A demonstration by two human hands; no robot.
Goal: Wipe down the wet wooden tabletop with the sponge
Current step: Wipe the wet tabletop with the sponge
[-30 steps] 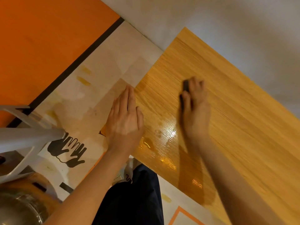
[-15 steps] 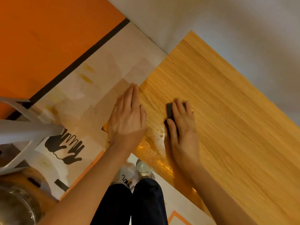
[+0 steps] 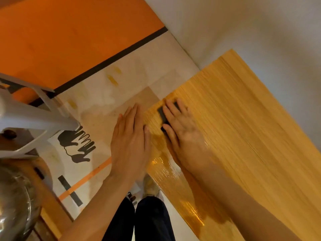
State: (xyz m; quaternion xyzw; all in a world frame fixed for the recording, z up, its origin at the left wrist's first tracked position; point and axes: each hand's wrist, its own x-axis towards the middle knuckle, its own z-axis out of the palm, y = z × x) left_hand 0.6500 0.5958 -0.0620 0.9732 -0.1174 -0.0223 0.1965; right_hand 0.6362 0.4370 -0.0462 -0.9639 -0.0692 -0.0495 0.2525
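Near the left edge of the wooden surface [image 3: 243, 119], the right hand [image 3: 184, 134] lies flat over a dark sponge [image 3: 162, 114], fingers straight and pressing it onto the wood; only the sponge's left side and a bit between the fingers show. Just beside it, the left hand [image 3: 129, 145] rests palm down with fingers straight and together, lying across the surface's left edge and holding nothing. Wet, glossy patches [image 3: 166, 169] shine on the wood below both hands, toward the near edge. Under the surface's edge, dark trouser legs [image 3: 152, 221] and shoes [image 3: 151, 188] stand on a pale floor [image 3: 107, 94] with orange and black markings, including a black hand-shaped print [image 3: 76, 145]. A white chair frame [image 3: 34, 119] stands at left.
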